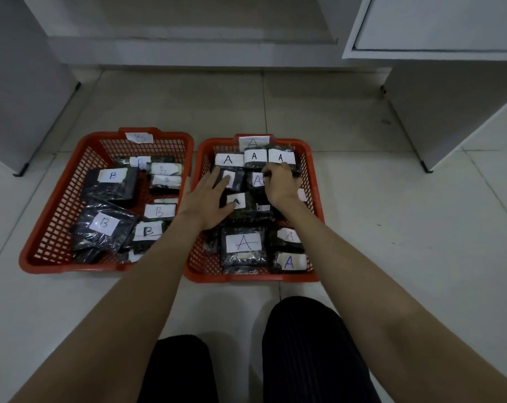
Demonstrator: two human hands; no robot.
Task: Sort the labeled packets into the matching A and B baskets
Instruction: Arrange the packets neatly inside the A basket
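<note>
Resting left hand [207, 199] flat, right hand [278, 184] pinching packet [256, 181], A basket [312, 181]

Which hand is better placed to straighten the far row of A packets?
Right. The right hand already sits curled at the far row of A packets in the A basket. The left hand lies flat, nearer the basket's left wall.

Both bare forearms are extending from the lower corners of the frame toward its centre. The left hand [206, 199] is lying palm down with fingers [217, 177] straight and spread. The right hand [278, 184], just right of it, is curling its fingers [271, 171] downward, knuckles uppermost, in a pinching pose.
</note>
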